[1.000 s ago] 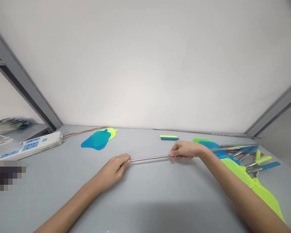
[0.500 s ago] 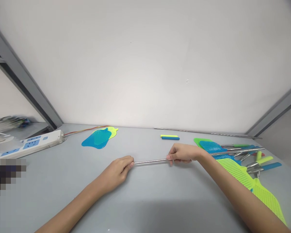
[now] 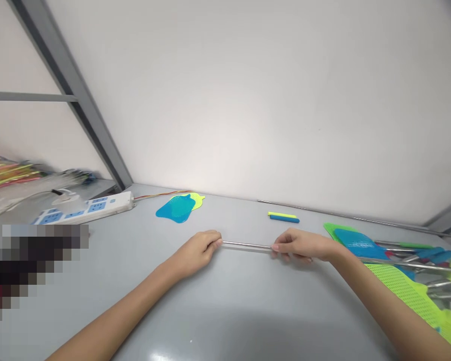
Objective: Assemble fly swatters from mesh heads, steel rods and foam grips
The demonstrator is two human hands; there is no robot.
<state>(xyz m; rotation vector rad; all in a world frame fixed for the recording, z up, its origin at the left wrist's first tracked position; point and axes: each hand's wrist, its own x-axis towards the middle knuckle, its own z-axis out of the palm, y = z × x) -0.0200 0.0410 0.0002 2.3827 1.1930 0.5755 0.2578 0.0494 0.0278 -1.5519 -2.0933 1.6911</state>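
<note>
A thin metal rod [image 3: 247, 245] runs level between my hands, just above the grey table. My left hand [image 3: 201, 252] is wrapped round its left end. Farther right, my right hand [image 3: 300, 245] pinches the rod between thumb and fingers. Beyond my right wrist a metal rod stretches on over the pile of fly swatters; my arm hides whether it is the same one. Behind the hands lie two slim handle sleeves, one yellow [image 3: 281, 214] and one blue [image 3: 284, 219]. A blue swatter head [image 3: 175, 209] overlaps a yellow one [image 3: 198, 200] at the back left.
Fly swatters with blue, green and yellow heads [image 3: 402, 291] pile up at right. Another thin rod [image 3: 323, 210] lies along the wall. A white power strip [image 3: 108, 206] sits at left, near a blurred-out patch. Grey frame posts [image 3: 93, 115] stand at the sides.
The view has swung left, so the table things appear farther right. Both hands keep their hold on the rod, whose tilt in view has changed slightly.
</note>
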